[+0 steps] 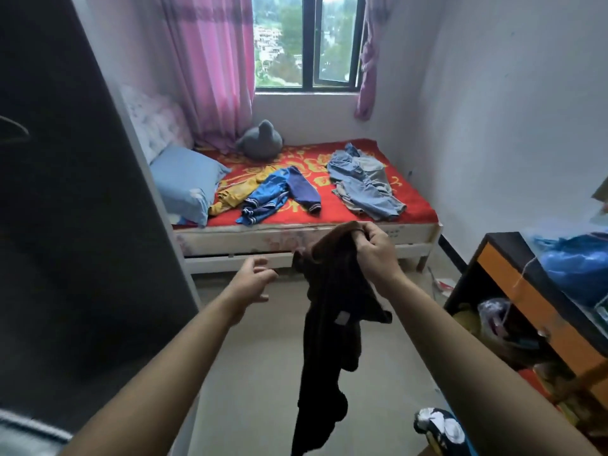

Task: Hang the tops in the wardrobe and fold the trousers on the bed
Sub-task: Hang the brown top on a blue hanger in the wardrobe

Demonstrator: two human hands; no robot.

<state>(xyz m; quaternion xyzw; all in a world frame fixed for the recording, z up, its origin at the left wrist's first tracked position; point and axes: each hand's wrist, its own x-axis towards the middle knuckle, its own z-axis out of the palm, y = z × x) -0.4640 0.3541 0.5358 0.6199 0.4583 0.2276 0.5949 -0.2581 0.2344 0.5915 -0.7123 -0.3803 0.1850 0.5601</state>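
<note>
My right hand (373, 255) pinches the top edge of a dark brown garment (329, 324), which hangs down in front of me above the floor. To its left, my left hand (255, 278) is empty with fingers spread, a short way from the cloth. On the bed (411, 232) with its red and yellow cover lie a blue top with striped cuffs (276, 195), a yellow garment (233, 194) partly under it, and a heap of light blue denim trousers (365, 182). The dark wardrobe (65, 209) fills the left side, with a wire hanger (13, 130) just visible inside.
A blue pillow (186, 182) and a grey plush toy (260, 139) lie at the head of the bed. A black and orange desk (526, 291) with bags stands on the right. The window (309, 44) and pink curtains (210, 60) are behind the bed.
</note>
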